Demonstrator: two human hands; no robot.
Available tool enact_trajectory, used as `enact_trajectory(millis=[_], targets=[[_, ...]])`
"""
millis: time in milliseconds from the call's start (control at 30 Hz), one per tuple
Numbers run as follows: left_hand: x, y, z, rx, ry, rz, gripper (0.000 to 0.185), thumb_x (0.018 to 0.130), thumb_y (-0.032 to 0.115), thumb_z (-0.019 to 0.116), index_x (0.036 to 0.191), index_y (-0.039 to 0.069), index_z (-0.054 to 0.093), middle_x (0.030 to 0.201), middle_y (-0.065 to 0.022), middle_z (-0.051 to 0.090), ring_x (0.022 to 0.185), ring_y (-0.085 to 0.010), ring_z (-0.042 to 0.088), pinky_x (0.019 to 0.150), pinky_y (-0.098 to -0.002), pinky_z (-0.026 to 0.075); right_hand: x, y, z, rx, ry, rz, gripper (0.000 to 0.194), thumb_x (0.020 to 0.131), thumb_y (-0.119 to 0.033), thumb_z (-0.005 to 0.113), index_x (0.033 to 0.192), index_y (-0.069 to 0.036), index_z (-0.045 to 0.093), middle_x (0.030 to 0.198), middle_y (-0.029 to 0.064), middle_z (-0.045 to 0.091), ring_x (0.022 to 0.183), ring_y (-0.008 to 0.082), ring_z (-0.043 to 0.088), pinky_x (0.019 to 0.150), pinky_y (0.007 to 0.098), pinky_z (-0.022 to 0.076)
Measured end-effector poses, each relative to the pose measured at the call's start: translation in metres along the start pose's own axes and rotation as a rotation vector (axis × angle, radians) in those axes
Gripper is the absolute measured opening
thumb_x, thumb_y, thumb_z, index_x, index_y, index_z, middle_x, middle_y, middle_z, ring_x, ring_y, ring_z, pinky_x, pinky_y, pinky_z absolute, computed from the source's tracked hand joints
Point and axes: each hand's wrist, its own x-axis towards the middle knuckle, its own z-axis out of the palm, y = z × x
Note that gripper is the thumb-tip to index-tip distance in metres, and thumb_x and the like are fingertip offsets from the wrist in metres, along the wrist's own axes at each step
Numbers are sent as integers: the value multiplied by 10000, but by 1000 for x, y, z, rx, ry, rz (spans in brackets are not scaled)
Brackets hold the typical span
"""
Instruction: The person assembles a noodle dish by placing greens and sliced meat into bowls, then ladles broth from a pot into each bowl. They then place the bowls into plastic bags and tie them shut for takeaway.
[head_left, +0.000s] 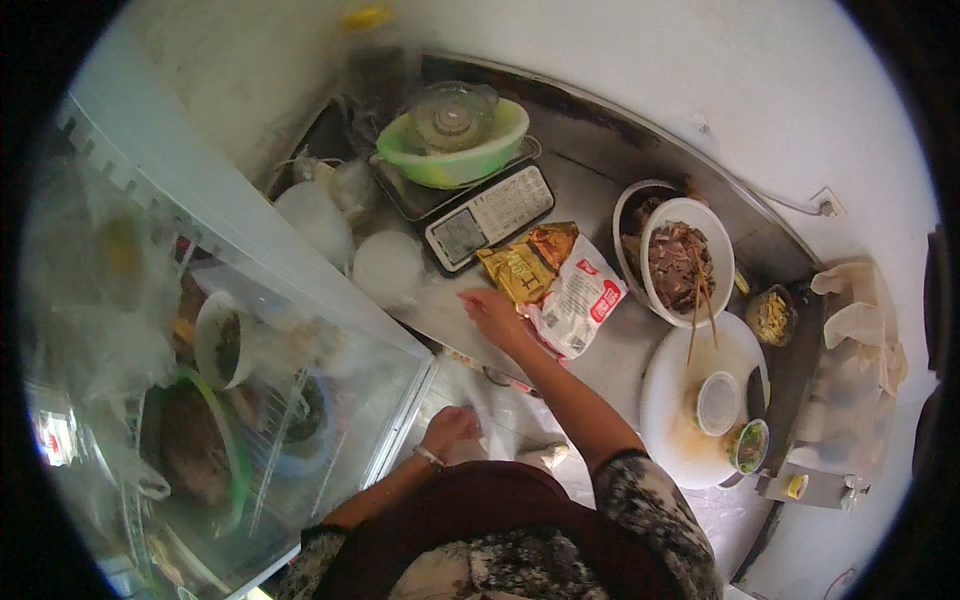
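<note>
My right hand (493, 319) reaches over the metal counter, beside a gold foil packet (517, 271) and a white and red plastic packet (579, 304). Its fingers point left toward a round white plastic-wrapped bundle (388, 266), with a gap between them, and nothing shows in its grasp. Lower down, in front of my body, my left hand (452, 433) has curled fingers and a bracelet at the wrist. Whether it holds anything is hidden. Behind the packets stands a scale (491, 217) bearing a green and white basin (454, 161) with a clear lid (452, 118) inside.
A glass-fronted display cabinet (360, 382) borders my left side. To the right, a white bowl of sliced meat (679, 262) with chopsticks (701, 300) overlaps another bowl. A round cutting board (675, 375) carries a lidded tub (718, 403), a tub of greens (750, 446) and a knife (756, 394).
</note>
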Motion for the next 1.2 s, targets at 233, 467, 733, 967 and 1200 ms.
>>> enact_trajectory(millis=[233,467,733,967,1200], targets=[[-41,-6,-62,-185,200,-7,242,838,212,575,942,4,504,886,-135,585,788,-240,600,722,-360,517,136,6,91,-646,7,48,205,771,-166,562,915,-26,604,878,146,540,844,309,540,707,402,455],[-49,-20,-81,-294,249,5,241,840,203,569,956,5,498,887,-139,584,793,-244,599,710,-376,521,141,15,123,-808,40,-10,185,686,-198,628,779,-43,584,837,128,518,852,286,510,627,399,435],[-35,18,-65,-225,173,60,202,851,169,547,953,3,495,883,-131,582,786,-235,596,715,-358,519,130,-22,101,-391,134,60,164,683,-140,650,767,-25,568,783,128,571,744,290,555,619,392,444],[-17,67,-27,-117,-20,190,326,857,256,547,1082,31,477,952,-105,575,778,-179,577,714,-325,490,60,-33,-7,261,424,251,147,779,-143,630,801,-21,551,682,42,576,605,135,535,555,265,433],[-18,113,77,87,-358,369,283,893,200,467,1103,10,452,940,-101,557,745,-141,544,650,-283,474,-150,-70,-114,547,409,621,162,783,-94,618,903,-35,526,696,-9,520,545,65,462,445,214,378]])
